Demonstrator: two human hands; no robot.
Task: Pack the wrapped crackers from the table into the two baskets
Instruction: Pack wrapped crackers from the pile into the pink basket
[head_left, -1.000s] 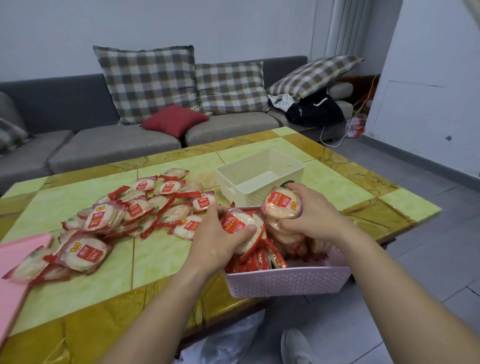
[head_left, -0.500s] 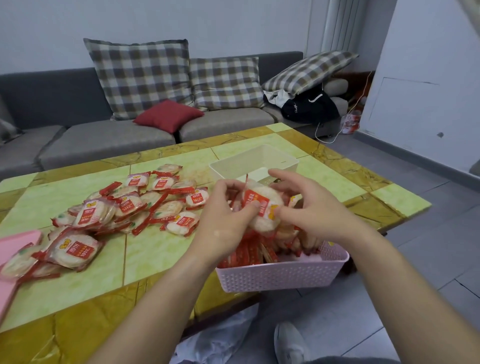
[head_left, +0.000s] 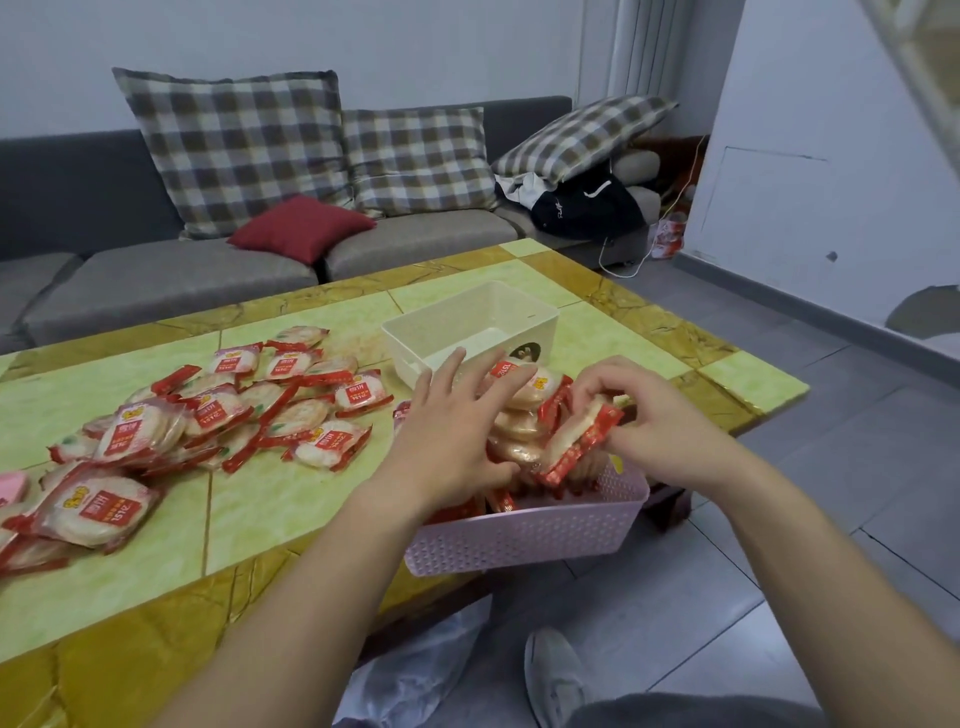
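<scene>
The table (head_left: 291, 499) carries a loose pile of crackers (head_left: 223, 415) across its left half, within easy reach of the left hand. The pink basket (head_left: 524, 535) sits at the near edge, probably pulled close so both hands can work in it. The white basket (head_left: 467, 322) stands just behind it and looks empty where it shows. The left hand (head_left: 457, 431) lies spread, fingers straight, over the crackers stacked in the pink basket, likely steadying them. The right hand (head_left: 649, 415) pinches one cracker (head_left: 576, 436) on edge above the same basket, seemingly to slot it in beside the stack. The hands cover most of the pink basket's inside, so how full it is cannot be told. The pile's left end is cut off by the frame.
</scene>
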